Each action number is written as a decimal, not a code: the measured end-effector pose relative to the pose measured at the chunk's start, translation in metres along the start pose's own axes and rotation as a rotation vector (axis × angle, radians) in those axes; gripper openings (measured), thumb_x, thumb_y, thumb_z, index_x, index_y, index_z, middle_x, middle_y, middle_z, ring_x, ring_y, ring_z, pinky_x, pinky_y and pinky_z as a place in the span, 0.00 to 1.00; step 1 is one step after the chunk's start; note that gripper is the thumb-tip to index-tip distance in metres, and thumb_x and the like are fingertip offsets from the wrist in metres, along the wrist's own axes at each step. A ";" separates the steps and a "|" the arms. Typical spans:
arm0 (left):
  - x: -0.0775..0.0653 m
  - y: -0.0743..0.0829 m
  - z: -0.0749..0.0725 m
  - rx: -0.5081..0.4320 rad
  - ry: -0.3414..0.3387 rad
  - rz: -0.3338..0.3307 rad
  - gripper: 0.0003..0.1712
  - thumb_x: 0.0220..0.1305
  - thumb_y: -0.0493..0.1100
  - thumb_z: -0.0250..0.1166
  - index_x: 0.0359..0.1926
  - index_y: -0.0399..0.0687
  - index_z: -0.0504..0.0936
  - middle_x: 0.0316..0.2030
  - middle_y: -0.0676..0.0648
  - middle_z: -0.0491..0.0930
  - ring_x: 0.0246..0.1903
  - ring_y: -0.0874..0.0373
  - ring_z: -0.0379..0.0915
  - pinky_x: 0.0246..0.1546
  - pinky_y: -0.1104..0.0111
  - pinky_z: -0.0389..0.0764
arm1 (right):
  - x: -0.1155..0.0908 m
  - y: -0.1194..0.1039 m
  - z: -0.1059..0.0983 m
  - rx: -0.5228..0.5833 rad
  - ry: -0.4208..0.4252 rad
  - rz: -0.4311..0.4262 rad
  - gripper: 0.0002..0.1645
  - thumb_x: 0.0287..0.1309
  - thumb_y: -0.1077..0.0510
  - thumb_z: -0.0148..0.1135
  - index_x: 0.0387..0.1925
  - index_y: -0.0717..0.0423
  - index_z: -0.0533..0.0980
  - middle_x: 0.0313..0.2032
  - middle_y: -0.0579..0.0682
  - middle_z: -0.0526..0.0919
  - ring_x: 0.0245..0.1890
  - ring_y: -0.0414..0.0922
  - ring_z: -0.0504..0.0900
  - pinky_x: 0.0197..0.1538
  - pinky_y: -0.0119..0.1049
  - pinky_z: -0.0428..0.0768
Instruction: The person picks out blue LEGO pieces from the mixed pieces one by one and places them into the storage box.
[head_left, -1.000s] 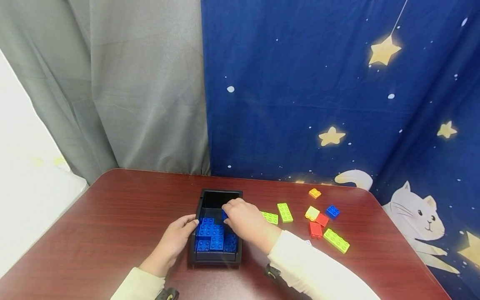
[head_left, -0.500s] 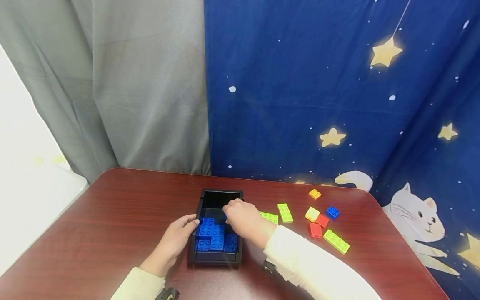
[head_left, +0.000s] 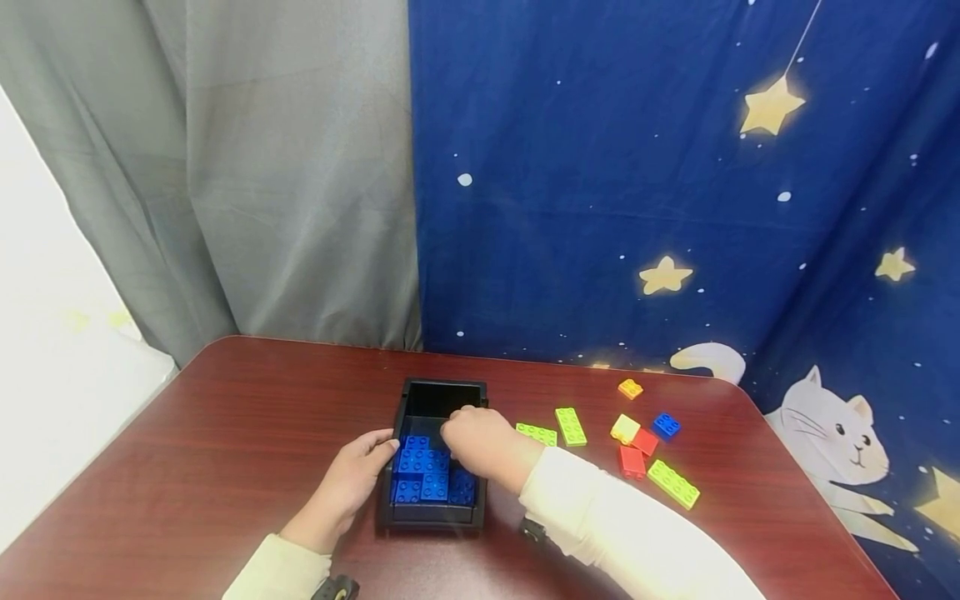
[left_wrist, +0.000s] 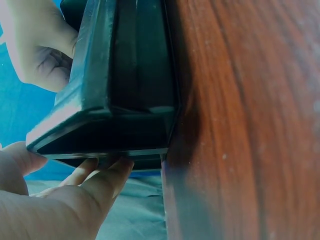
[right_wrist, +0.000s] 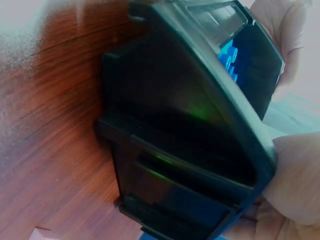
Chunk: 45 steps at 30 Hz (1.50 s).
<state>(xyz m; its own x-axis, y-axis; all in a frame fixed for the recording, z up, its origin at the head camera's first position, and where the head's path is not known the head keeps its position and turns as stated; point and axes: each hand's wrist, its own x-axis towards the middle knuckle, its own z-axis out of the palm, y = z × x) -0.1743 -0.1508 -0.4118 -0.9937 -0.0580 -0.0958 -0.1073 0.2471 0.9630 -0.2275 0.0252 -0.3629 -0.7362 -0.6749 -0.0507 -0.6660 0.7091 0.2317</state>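
A black open-topped bin (head_left: 431,517) stands on the table, with several blue toy bricks (head_left: 433,471) covering part of its floor near the front. My left hand (head_left: 352,475) holds the bin's left wall, thumb at the rim; the left wrist view shows the fingers (left_wrist: 107,182) against its outside. My right hand (head_left: 483,442) reaches over the right wall into the bin, fingers bent downward. Its fingertips are hidden, and I cannot tell whether they hold a brick. From the right wrist, blue studs (right_wrist: 229,60) show inside the bin beyond the black wall (right_wrist: 185,100).
Right of the bin lie lime bricks (head_left: 571,427), red bricks (head_left: 632,462), a pale yellow brick (head_left: 625,428), a blue brick (head_left: 666,426) and a small orange brick (head_left: 630,388). Grey and starry blue curtains (head_left: 540,208) hang behind the reddish-brown table (head_left: 285,392).
My right hand has lowered slightly into the bin, its wrist shifting left. The blue brick seen at its fingertips earlier is now out of sight. My left hand stays on the bin wall.
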 end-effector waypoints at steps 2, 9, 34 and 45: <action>0.000 0.000 0.000 -0.001 0.002 -0.002 0.25 0.72 0.41 0.51 0.62 0.28 0.68 0.61 0.29 0.69 0.63 0.36 0.63 0.63 0.44 0.64 | 0.000 -0.001 -0.002 -0.016 -0.016 -0.009 0.10 0.56 0.49 0.68 0.38 0.47 0.85 0.35 0.43 0.85 0.36 0.41 0.81 0.38 0.34 0.83; 0.000 0.000 -0.001 -0.003 0.002 0.007 0.25 0.72 0.41 0.51 0.62 0.28 0.68 0.61 0.29 0.69 0.63 0.37 0.63 0.63 0.44 0.64 | 0.002 -0.002 -0.004 -0.035 -0.042 -0.011 0.10 0.56 0.48 0.68 0.37 0.47 0.86 0.33 0.42 0.86 0.34 0.40 0.81 0.37 0.33 0.83; 0.000 0.000 -0.001 -0.004 0.000 -0.020 0.25 0.72 0.43 0.51 0.63 0.29 0.68 0.59 0.31 0.71 0.62 0.38 0.65 0.62 0.44 0.65 | 0.012 -0.007 -0.008 0.041 -0.192 0.003 0.09 0.55 0.50 0.69 0.36 0.49 0.85 0.24 0.44 0.83 0.21 0.39 0.75 0.36 0.32 0.83; 0.000 0.001 0.000 -0.011 0.000 -0.019 0.26 0.72 0.43 0.51 0.63 0.29 0.68 0.59 0.31 0.71 0.61 0.39 0.65 0.62 0.44 0.65 | 0.012 -0.006 -0.008 0.050 -0.191 0.007 0.08 0.56 0.51 0.68 0.36 0.49 0.85 0.24 0.44 0.83 0.21 0.39 0.74 0.36 0.31 0.83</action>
<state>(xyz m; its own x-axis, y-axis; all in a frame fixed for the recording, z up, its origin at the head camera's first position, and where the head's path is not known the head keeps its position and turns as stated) -0.1742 -0.1510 -0.4111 -0.9916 -0.0622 -0.1137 -0.1253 0.2352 0.9638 -0.2311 0.0108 -0.3573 -0.7473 -0.6221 -0.2337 -0.6622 0.7263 0.1842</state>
